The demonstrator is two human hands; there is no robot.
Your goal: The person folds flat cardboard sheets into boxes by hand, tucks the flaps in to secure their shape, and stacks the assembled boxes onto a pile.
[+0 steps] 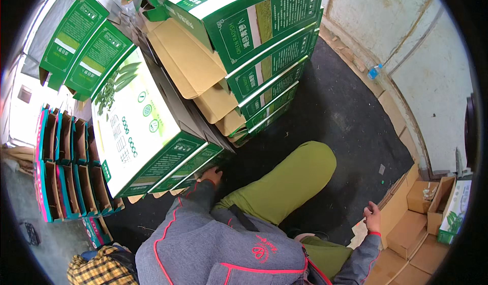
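the left hand (211, 175) reaches forward under the bottom edge of a leaning stack of green-and-white cartons (140, 132), fingers pressed against the lowest carton, though whether they curl around its edge cannot be told. the right hand (372, 215) rests loosely curled and grasping nothing, on the edge of flattened brown cardboard (401, 219) lying on the dark floor (335, 107) at the right. a second stack of green cartons (264, 56) stands just behind the first, and pink-and-blue cartons (66, 173) sit in rows at the far left.
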